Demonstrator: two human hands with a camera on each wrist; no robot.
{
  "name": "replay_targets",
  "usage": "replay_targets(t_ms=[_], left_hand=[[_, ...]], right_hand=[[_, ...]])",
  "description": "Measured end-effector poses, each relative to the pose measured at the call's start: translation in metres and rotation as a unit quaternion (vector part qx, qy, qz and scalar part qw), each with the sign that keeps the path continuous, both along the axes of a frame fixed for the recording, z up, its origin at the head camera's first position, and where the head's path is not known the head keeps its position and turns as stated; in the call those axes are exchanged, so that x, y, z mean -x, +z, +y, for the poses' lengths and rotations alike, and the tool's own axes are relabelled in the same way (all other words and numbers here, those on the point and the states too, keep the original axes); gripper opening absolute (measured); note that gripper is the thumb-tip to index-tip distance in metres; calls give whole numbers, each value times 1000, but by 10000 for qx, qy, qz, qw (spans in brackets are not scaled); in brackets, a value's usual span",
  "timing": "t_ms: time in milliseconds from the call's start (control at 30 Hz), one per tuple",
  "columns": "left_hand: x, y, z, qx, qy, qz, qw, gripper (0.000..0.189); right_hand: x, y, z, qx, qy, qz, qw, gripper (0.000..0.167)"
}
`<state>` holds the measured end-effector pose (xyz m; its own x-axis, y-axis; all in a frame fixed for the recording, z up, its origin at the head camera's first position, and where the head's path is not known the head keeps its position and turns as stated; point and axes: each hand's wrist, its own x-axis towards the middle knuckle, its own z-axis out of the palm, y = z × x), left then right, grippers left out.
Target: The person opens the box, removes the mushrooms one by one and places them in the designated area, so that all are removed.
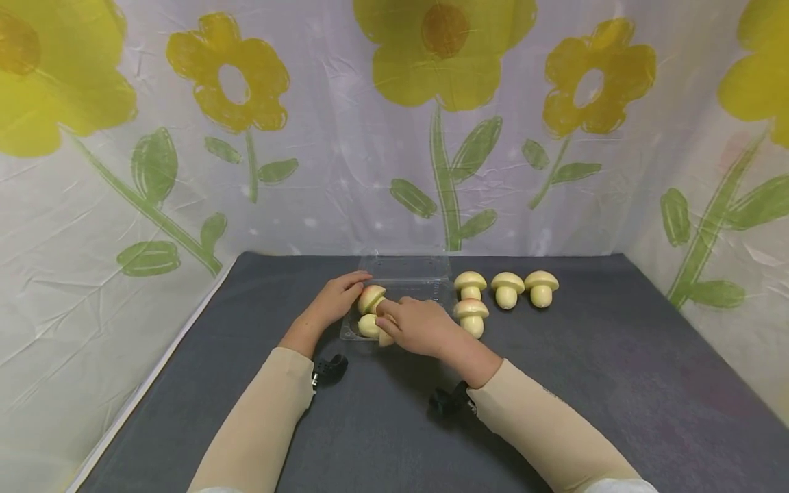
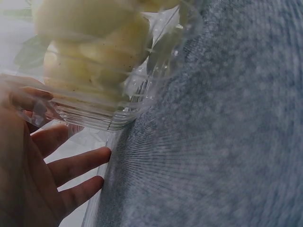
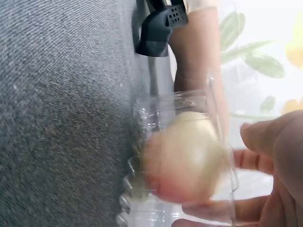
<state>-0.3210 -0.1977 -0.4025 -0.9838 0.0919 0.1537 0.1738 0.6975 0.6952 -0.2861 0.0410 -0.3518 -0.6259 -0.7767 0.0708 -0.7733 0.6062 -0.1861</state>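
A clear plastic clamshell box [image 1: 442, 290], lid raised at the back, holds several pale toy mushrooms; one has a pink-tinged cap [image 1: 370, 298]. At its left side my left hand [image 1: 335, 300] steadies the box wall, with loosely spread fingers [image 2: 78, 165] in the left wrist view. My right hand [image 1: 422, 326] reaches over the front of the box, fingertips close to the mushrooms. In the right wrist view a blurred mushroom [image 3: 189, 156] lies behind the clear wall, and the thumb [image 3: 260, 135] stands apart from it.
To the right of the box several more toy mushrooms stand on the dark cloth: three in a back row [image 1: 507, 289] and one nearer [image 1: 472, 318]. A flowered curtain [image 1: 333, 171] hangs behind the table. Black wrist cameras [image 1: 448, 400] hang under both forearms.
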Motion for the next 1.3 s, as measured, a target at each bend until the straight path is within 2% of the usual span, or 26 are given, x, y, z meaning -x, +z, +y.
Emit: replay_targets(t_ms=[133, 367, 567, 733, 867, 967, 1100, 1300], left_hand=[[0, -1, -1, 36, -8, 22, 10000, 45], [-3, -1, -1, -27, 17, 27, 10000, 44], [-3, -1, 0, -28, 28, 50, 10000, 44], [-4, 1, 1, -65, 31, 3, 10000, 44], [-3, 1, 1, -59, 25, 2, 10000, 45], [-3, 1, 1, -52, 19, -13, 10000, 45], [-3, 2, 2, -35, 17, -10, 10000, 45], [-2, 2, 3, -18, 56, 22, 10000, 44]], right_hand=[[0, -2, -2, 421, -162, -136, 9989, 29], [-1, -10, -6, 980, -609, -383, 9926, 42], [-4, -14, -10, 1117, -967, -341, 9884, 51], [-3, -12, -9, 1180, -1061, -711, 9848, 48], [1, -8, -6, 1307, -1090, -1153, 9786, 41], [4, -1, -1, 1444, -1065, -1332, 9747, 51], [8, 11, 8, 1402, -1079, -1310, 9755, 70], [13, 27, 23, 1349, -1083, -1429, 9745, 77]])
